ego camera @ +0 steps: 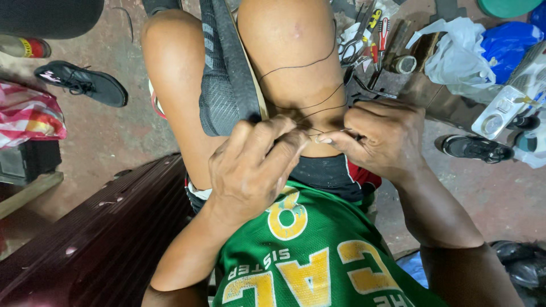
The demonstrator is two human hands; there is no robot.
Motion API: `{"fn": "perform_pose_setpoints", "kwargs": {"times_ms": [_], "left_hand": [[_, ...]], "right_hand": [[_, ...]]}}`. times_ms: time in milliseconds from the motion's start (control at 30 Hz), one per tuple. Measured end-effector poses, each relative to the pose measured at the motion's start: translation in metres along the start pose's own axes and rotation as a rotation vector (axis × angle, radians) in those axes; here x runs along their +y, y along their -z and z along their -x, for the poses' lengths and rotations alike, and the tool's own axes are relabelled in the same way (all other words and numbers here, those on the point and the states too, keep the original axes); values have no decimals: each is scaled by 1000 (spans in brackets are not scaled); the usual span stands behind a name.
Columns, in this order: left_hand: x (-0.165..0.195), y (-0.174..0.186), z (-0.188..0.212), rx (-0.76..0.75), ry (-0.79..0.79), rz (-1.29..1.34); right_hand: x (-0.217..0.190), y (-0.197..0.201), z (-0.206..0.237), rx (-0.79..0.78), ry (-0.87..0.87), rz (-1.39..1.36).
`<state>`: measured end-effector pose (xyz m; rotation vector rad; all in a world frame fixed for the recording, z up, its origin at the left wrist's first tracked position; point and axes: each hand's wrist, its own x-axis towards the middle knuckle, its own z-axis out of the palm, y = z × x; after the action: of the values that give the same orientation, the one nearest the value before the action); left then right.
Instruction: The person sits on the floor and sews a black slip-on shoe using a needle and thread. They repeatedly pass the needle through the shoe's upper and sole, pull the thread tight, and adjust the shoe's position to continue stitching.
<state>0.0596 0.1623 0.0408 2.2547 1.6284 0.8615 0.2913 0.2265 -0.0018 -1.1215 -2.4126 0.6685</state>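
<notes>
Reddish concrete floor (114, 131) — black sneaker (82, 82), white bag (455, 54), perhaps scissors (355, 42).

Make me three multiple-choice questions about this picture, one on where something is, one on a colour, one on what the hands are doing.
1. Where does the black sneaker with pale laces lie?
A. on the reddish floor, upper left
B. on the dark wooden bench
C. in the white plastic bag

2. What colour is the person's jersey?
A. blue with white letters
B. green with yellow letters
C. plain red

3. What are the left hand and right hand doing?
A. resting flat and open
B. gripping the scissors
C. pinching thin dark thread between the fingertips

Answers: 1 A, it sits on bare floor; 2 B, green cloth, yellow print; 3 C, both hands meet at the thread over the knee.
</notes>
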Motion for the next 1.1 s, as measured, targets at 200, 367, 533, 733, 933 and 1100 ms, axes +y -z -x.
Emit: {"fn": "perform_pose_setpoints", "kwargs": {"times_ms": [200, 367, 533, 733, 933, 1100], "left_hand": [[-5, 9, 2, 14, 48, 160], [-5, 6, 0, -15, 0, 58], [-16, 3, 6, 33, 72, 268], [-18, 16, 14, 184, 460, 798], [-23, 42, 7, -45, 633, 1099], [-19, 31, 9, -147, 150, 332]], "right_hand": [[-3, -4, -2, -4, 6, 4], [-8, -5, -8, -6, 8, -4], [-16, -11, -21, -96, 132, -119], [-37, -31, -30, 134, 175, -426], [-34, -20, -17, -237, -93, -592], [-44, 5, -14, -156, -307, -653]]}}
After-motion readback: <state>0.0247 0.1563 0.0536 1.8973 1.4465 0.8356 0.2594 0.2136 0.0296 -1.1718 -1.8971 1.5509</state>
